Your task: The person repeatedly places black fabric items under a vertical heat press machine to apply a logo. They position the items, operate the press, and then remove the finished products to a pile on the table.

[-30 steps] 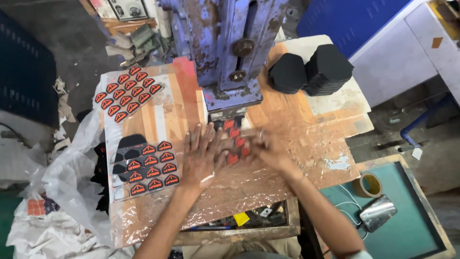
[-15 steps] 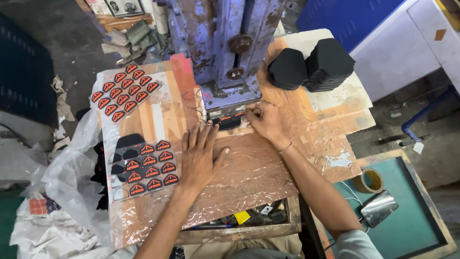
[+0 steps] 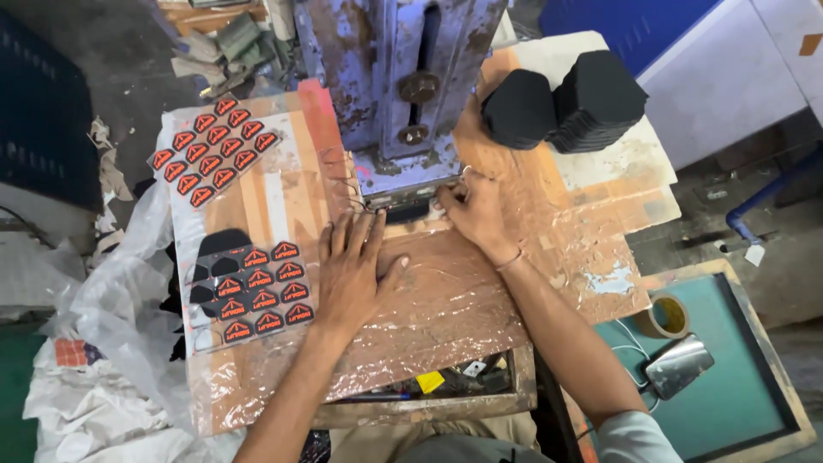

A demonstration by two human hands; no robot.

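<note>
Reaching under press [image 3: 403, 94], frame centre, right hand [image 3: 474, 208] now advanced from counter [image 3: 446, 309]; fingers pinched on dark piece [image 3: 410, 210] at press base. Left hand [image 3: 353, 273] flattened, released, on film. Piece being seated for pressing, likely.

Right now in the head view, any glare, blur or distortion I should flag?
Head view: daylight is soft and even, shadows faint. The plastic film over the bench throws crinkled white glare, mostly right of the right hand. Both hands, the left hand included, look sharp, with little motion blur. The wide lens bends edges slightly. The slot under the blue press is dark, so fingertip detail there is lost.
</note>
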